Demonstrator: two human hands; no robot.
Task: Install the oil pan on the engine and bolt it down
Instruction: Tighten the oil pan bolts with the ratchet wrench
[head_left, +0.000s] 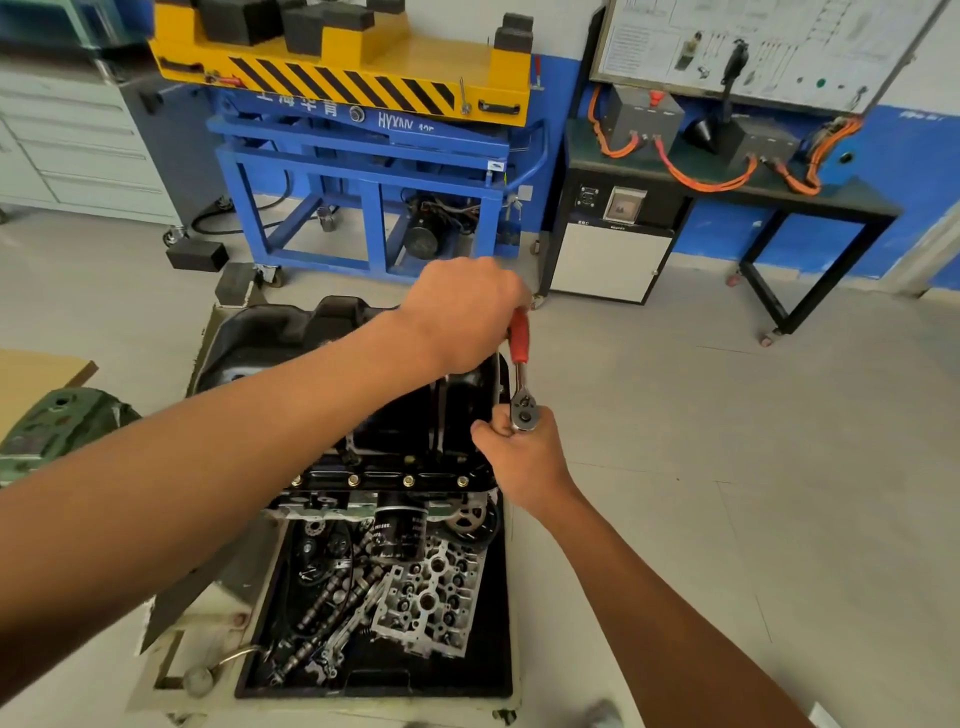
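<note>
The black oil pan (457, 410) sits on top of the engine (363, 506), with several brass-coloured bolts (408, 481) along its near flange. A ratchet wrench (522, 384) with a red handle stands at the pan's right edge. My left hand (462, 312) reaches across the pan and grips the red handle from above. My right hand (519, 457) is closed around the ratchet's head and the socket under it, which my fingers hide.
A black tray (493, 670) below the engine holds a cylinder head (431, 597), camshafts and small parts. A black oil filter (397, 532) hangs from the engine. A blue and yellow lift stand (363, 156) and a bench with orange cables (727, 171) stand behind. A green cover (57, 426) lies to the left.
</note>
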